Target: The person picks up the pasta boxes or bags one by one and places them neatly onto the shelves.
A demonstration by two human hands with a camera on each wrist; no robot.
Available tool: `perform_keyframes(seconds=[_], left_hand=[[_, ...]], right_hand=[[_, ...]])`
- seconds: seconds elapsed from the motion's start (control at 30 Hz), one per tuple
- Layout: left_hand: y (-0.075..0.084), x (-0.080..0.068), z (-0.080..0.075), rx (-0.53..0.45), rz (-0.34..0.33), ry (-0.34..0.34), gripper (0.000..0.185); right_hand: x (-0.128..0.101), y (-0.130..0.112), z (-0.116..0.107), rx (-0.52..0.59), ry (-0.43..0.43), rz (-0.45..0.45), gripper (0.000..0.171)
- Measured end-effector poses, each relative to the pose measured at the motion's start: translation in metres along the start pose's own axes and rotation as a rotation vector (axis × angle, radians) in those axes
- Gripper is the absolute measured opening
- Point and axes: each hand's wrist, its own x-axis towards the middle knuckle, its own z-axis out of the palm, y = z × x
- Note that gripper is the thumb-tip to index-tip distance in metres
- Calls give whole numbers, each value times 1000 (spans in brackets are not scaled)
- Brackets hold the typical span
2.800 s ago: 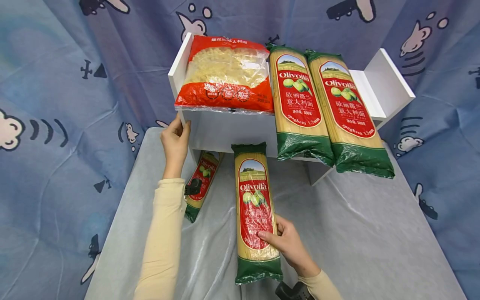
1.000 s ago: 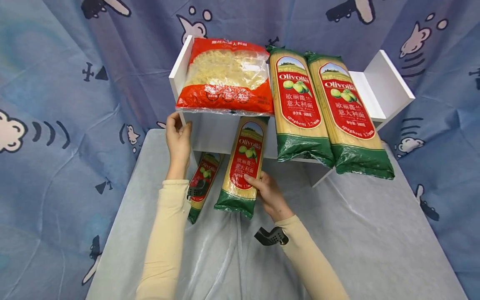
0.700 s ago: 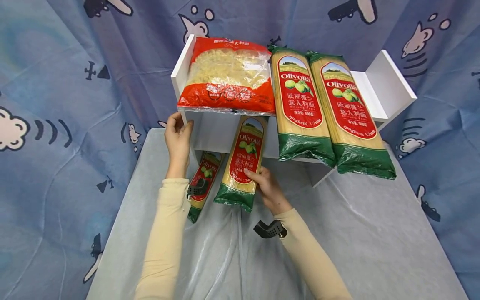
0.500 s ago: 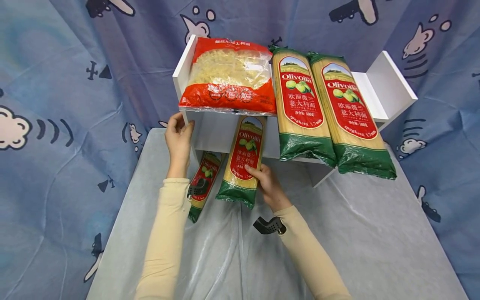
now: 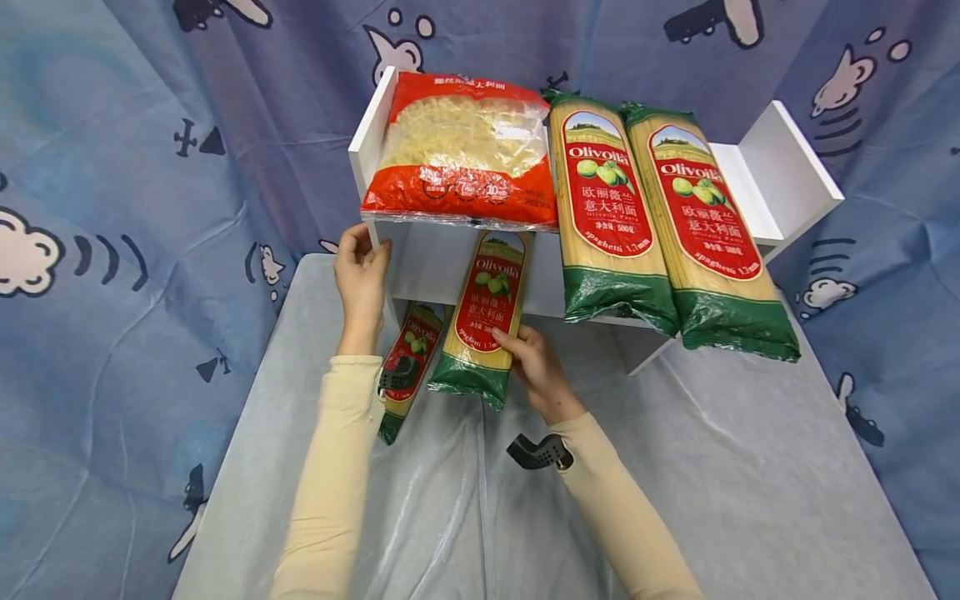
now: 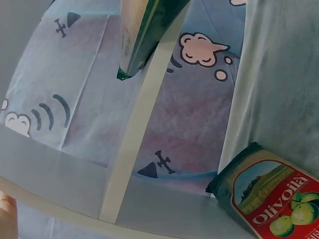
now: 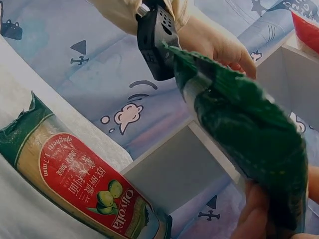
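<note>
Spaghetti packet [image 5: 483,317] deeper under shelf [image 5: 450,258]

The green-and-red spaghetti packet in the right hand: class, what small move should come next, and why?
Probably slide the green-and-red spaghetti packet further under the white shelf. The right hand grips its near end, its far end is already under, and the left hand grips the shelf's side.
</note>
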Motion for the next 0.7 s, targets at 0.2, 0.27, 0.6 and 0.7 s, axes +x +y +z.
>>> perform_keyframes(seconds=[0.2, 0.27, 0.6, 0.7], left_hand=[[0, 0, 2, 10, 4, 14, 30], [-1, 1, 2, 22, 0, 19, 29], [-2, 5, -4, 93, -18, -13, 32], [2, 4, -3, 136, -28, -25, 32]], right_hand=[[0, 4, -2, 30, 1, -14, 26], [-2, 8, -4, 69, 7, -11, 25], [0, 59, -15, 52, 149, 24, 18], [5, 79, -9, 22, 170, -16, 14]])
